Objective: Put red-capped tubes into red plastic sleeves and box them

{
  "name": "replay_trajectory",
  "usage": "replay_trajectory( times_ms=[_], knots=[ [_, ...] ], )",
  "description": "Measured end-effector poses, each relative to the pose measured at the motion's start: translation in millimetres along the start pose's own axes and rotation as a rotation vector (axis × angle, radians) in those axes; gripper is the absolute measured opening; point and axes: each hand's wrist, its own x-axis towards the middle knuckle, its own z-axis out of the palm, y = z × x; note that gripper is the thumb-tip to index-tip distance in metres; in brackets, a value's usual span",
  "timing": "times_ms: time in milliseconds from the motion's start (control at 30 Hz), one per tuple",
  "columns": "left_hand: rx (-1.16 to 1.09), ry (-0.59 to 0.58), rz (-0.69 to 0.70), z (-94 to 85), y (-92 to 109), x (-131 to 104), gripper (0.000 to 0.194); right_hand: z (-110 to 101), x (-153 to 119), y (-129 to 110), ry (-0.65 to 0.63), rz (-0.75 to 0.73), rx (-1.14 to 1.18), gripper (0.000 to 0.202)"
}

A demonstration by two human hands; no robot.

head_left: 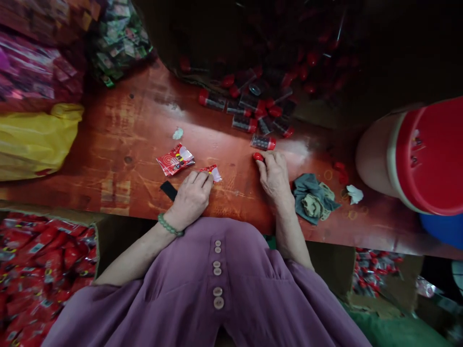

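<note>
My left hand [191, 198], with a green bead bracelet at the wrist, is closed over a small red printed card [216, 174] at the tabletop. Just beyond it lies a short stack of red printed cards [175, 159], with a black strip [168, 190] beside the hand. My right hand [274, 177] has its fingers curled round a small red-capped tube [258, 156]; only the red end shows. Close past those fingers lies a clear tube with a red cap and dark contents [263, 142]. More such tubes [244, 123] spill from a dark carton behind.
A crumpled grey-green cloth [314, 197] lies right of my right hand, near a bucket with a red lid [434, 154]. Filled bags [36, 140] crowd the left end of the table. Below the table edge stands a box of red packets [47, 270].
</note>
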Motion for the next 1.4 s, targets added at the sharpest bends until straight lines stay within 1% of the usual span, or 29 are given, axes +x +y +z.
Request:
replay_trajectory(
  times_ms=[33, 100, 200, 267, 333, 433, 500, 533, 600, 667, 767, 867, 933, 1000, 1067, 1133, 1167, 1267, 1333, 1400],
  knots=[
    [0.014, -0.007, 0.003, -0.1, 0.8, 0.6, 0.034, -0.1, -1.1, 1.9, 0.014, 0.008, 0.088, 0.035],
    [0.055, -0.02, 0.004, -1.5, 2.9, 1.8, 0.034, -0.1, -4.0, 5.2, 0.031, 0.058, 0.344, 0.039],
    [0.095, -0.056, 0.013, -4.7, 6.3, 4.4, 0.029, 0.7, -7.9, 5.8, 0.001, 0.203, 0.819, 0.044],
    [0.093, -0.077, 0.015, -5.4, 7.3, 6.4, 0.032, 2.5, -9.6, 2.4, -0.018, 0.294, 1.076, 0.047],
    [0.095, -0.081, 0.016, -4.6, 6.3, 8.3, 0.036, 5.1, -10.9, -3.0, -0.03, 0.35, 1.252, 0.048],
    [0.107, -0.072, 0.023, -2.3, 1.9, 10.3, 0.036, 9.8, -13.1, -11.6, -0.074, 0.381, 1.425, 0.048],
    [0.06, -0.039, 0.016, -1.5, -1.0, 10.5, 0.036, 13.0, -15.1, -16.8, -0.091, 0.393, 1.517, 0.046],
    [0.002, -0.009, 0.003, -1.6, -1.7, 10.1, 0.035, 14.5, -16.2, -19.4, -0.094, 0.402, 1.556, 0.044],
    [-0.179, 0.06, -0.03, -2.9, -1.1, 8.9, 0.033, 17.1, -18.5, -24.5, -0.108, 0.43, 1.6, 0.041],
    [-0.405, 0.113, -0.077, -5.6, 1.8, 7.6, 0.028, 19.2, -20.6, -29.6, -0.136, 0.441, 1.597, 0.039],
    [-0.717, 0.116, -0.18, -10.6, 6.8, 7.3, 0.019, 21.9, -22.7, -37.6, -0.2, 0.383, 1.554, 0.04],
    [-0.981, 0.046, -0.284, -12.7, 8.4, 7.7, 0.016, 24.4, -23.1, -47.0, -0.286, 0.308, 1.528, 0.041],
    [-1.152, -0.032, -0.35, -11.9, 7.7, 6.9, 0.017, 25.6, -22.3, -53.7, -0.311, 0.29, 1.514, 0.042],
    [-1.306, -0.114, -0.427, -10.5, 6.8, 4.9, 0.024, 25.9, -20.9, -59.8, -0.303, 0.295, 1.491, 0.044],
    [-1.436, -0.16, -0.488, -10.5, 6.1, 2.6, 0.038, 25.5, -19.5, -64.6, -0.293, 0.304, 1.461, 0.047],
    [-1.499, -0.177, -0.511, -12.7, 5.7, 1.3, 0.048, 24.6, -18.8, -67.9, -0.294, 0.303, 1.437, 0.047],
    [-1.489, -0.187, -0.508, -14.3, 5.5, 1.1, 0.049, 24.0, -18.8, -69.2, -0.297, 0.297, 1.431, 0.046],
    [-1.33, -0.227, -0.483, -18.4, 4.2, 2.0, 0.039, 22.6, -19.9, -72.4, -0.303, 0.271, 1.424, 0.044],
    [-1.232, -0.238, -0.473, -18.5, 2.7, 2.4, 0.038, 22.2, -20.8, -74.2, -0.308, 0.253, 1.405, 0.042],
    [-1.191, -0.243, -0.474, -16.6, 1.2, 2.5, 0.038, 22.6, -21.4, -75.6, -0.313, 0.239, 1.381, 0.041]
  ],
)
